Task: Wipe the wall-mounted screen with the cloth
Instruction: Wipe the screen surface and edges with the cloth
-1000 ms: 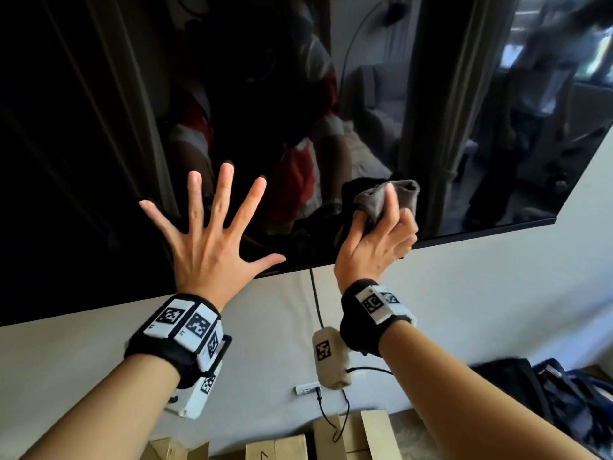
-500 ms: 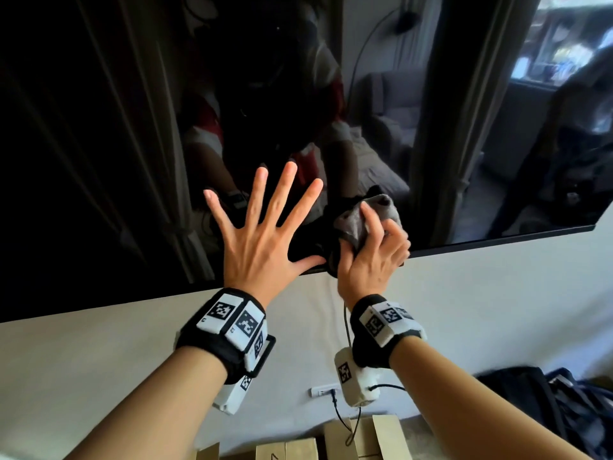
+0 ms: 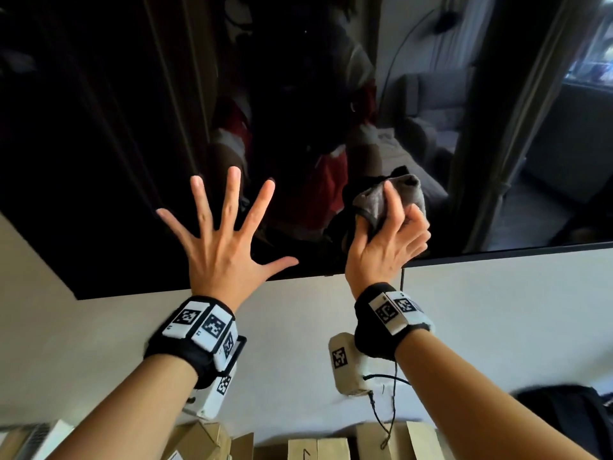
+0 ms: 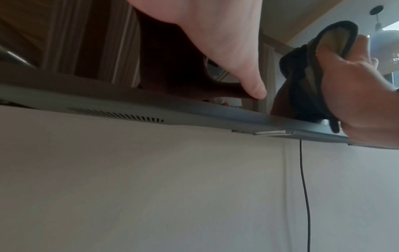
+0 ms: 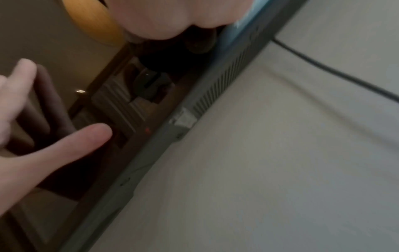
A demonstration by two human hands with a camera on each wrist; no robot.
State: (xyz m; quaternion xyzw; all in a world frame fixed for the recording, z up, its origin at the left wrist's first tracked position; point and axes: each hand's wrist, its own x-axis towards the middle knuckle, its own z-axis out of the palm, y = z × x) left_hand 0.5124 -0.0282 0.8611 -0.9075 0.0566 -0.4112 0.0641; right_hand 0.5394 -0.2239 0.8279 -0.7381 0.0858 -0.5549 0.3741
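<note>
Along the lower edge of the wall-mounted screen (image 3: pixel 99 127), I find both hands raised against the dark glass. The left hand (image 3: pixel 222 247) is spread wide, fingers (image 3: pixel 234 194) straight and splayed, holding nothing; from the left wrist view its thumb tip sits just at the bottom bezel, and I cannot tell for certain how much of the palm bears on the glass. The right hand (image 3: pixel 386 242) has its fingers curled round a bunched grey cloth (image 3: pixel 374 202), gripping it against the screen just above the bottom bezel, to the right of the left hand. The left wrist view confirms the cloth (image 4: pixel 302 81) wadded in that grip, dark on its outer folds. The screen hangs on a pale wall (image 3: pixel 497 310); a thin black cable (image 4: pixel 304 187) drops down the wall from beneath the bezel. Cardboard boxes (image 3: pixel 331 449) stand below, and a dark bag (image 3: pixel 564 406) lies at lower right. The right wrist view is blurred.
</note>
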